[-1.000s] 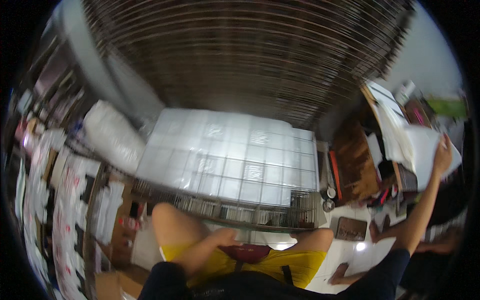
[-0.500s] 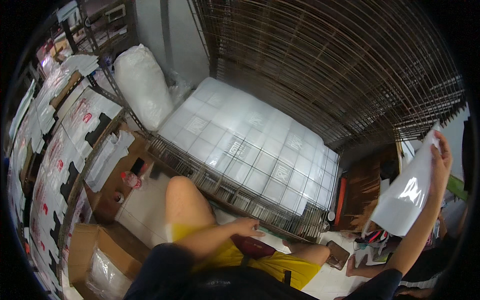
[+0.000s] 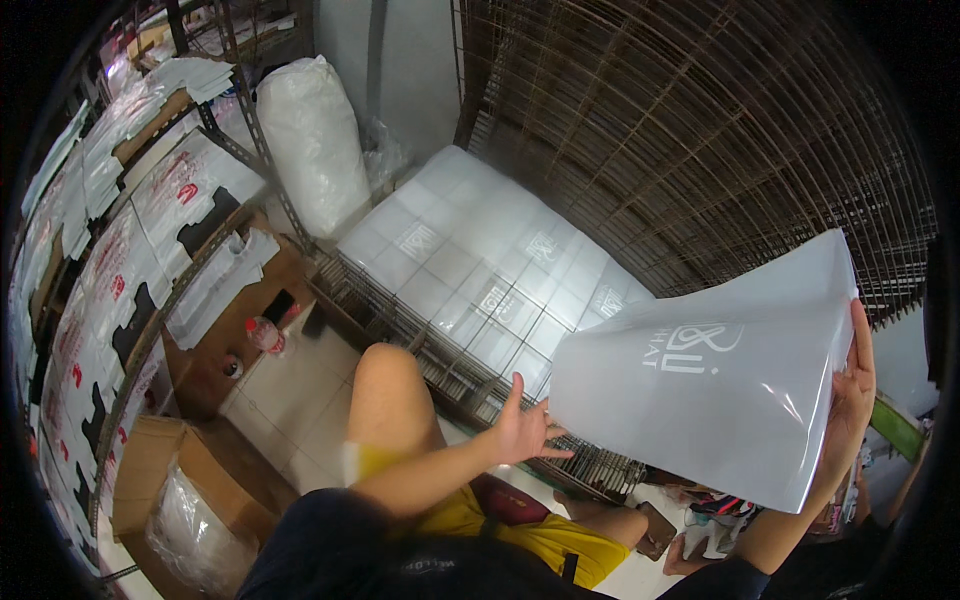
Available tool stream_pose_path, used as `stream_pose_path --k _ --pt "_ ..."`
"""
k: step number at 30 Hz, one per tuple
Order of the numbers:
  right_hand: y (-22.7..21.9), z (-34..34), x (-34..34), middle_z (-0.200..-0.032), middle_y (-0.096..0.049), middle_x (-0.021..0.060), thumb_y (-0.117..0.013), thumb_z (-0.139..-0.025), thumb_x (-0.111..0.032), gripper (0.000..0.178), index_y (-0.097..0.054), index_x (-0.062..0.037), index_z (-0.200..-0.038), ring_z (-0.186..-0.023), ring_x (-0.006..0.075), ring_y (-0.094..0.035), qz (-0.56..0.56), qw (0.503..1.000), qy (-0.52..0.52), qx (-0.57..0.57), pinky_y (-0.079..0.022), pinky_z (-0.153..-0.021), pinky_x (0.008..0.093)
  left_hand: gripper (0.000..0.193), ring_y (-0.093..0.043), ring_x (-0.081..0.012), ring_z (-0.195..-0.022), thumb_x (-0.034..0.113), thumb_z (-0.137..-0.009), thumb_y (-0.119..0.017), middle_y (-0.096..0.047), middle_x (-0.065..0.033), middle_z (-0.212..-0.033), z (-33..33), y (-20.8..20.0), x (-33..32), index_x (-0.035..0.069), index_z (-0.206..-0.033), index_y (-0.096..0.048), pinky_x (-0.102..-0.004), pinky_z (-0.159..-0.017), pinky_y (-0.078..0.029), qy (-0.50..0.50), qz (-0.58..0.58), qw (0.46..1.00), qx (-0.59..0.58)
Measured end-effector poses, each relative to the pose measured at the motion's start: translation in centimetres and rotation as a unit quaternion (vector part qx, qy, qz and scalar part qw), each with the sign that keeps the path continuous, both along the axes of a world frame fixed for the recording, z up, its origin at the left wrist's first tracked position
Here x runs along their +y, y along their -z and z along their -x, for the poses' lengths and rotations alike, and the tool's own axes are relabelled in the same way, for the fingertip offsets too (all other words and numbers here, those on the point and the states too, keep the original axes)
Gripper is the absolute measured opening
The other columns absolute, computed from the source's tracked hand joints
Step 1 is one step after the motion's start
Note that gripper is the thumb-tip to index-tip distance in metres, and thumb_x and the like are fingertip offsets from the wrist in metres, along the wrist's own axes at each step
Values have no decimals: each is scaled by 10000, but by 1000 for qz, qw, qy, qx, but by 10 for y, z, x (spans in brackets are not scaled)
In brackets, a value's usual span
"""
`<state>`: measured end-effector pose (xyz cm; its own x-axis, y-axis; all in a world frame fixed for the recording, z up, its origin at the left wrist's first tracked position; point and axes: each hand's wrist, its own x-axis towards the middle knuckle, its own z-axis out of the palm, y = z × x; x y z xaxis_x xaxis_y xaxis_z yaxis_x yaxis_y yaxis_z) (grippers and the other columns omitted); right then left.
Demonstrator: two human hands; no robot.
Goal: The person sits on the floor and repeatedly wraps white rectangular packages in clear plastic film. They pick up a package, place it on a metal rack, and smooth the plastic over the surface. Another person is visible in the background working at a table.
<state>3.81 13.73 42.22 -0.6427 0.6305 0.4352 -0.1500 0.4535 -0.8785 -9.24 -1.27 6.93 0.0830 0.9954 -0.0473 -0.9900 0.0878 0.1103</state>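
Observation:
My right hand (image 3: 850, 385) grips the far right edge of a translucent plastic sheet (image 3: 760, 425) with white printing on it. The sheet bows out to the left, over the right part of a wire drying rack (image 3: 400, 330). Near the sheet's left edge my left hand (image 3: 523, 432) is open, fingers spread, with nothing in it. On the rack lie more printed plastic sheets (image 3: 455, 210) in a flat layer. Further wire shelves (image 3: 690, 130) of the rack stand tilted up behind them.
At left, a metal shelf holds stacks of printed white card pieces (image 3: 190, 170). A white plastic sack (image 3: 312, 140) stands at the back. An open cardboard box (image 3: 150, 470), a bottle (image 3: 264, 335) and a phone-like dark object (image 3: 276, 306) are on my left. Another person's foot shows at lower right.
My right hand has brought the sheet left and nearer, unfurling it broadly over the rack. My left hand has risen from my lap and spread its fingers toward the sheet's edge.

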Motion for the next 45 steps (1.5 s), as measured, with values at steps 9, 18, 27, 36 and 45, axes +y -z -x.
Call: stream_pose_path --k 9,18,27,36,45 --pt "48 -14 21 -1282 -472 160 -535 -691 13 645 -369 43 -1314 -1079 208 -551 73 994 77 0 -449 -931 298 374 -594 -165 -948 165 -865 -528 -580 -62 -1100 53 13 -28 77 -1224 -469 -271 -753 -506 -188 83 975 84" --pt "210 53 150 -1149 -529 171 -400 -748 77 473 -475 83 -1215 -1017 209 -538 306 948 61 -67 -446 -884 294 115 -467 -85 -657 72 -805 -579 -504 -7 -818 225 -18 3 93 -894 -510 -167 -457 -388 -267 289 894 213" --pt "290 63 101 -1038 -582 107 -494 -737 106 420 -562 9 -1140 -824 144 -577 247 957 113 -97 -482 -698 242 363 -465 -65 -668 34 -767 -613 -546 5 -816 250 -55 -53 51 -1128 -569 -208 -577 -376 -336 267 801 417" --pt "492 78 97 -1097 -597 120 -518 -730 101 509 -521 -5 -1228 -744 159 -620 264 920 115 -264 -491 -574 240 375 -607 -206 -717 71 -702 -695 -612 -73 -763 286 151 -52 36 -1054 -571 -318 -688 -492 -220 429 553 680" --pt "522 86 85 -1117 -594 177 -530 -753 108 476 -510 41 -1223 -765 177 -629 138 946 158 -246 -491 -646 261 366 -631 -286 -794 64 -698 -685 -644 -126 -823 280 166 -43 59 -1041 -558 -373 -741 -495 -202 440 438 758"
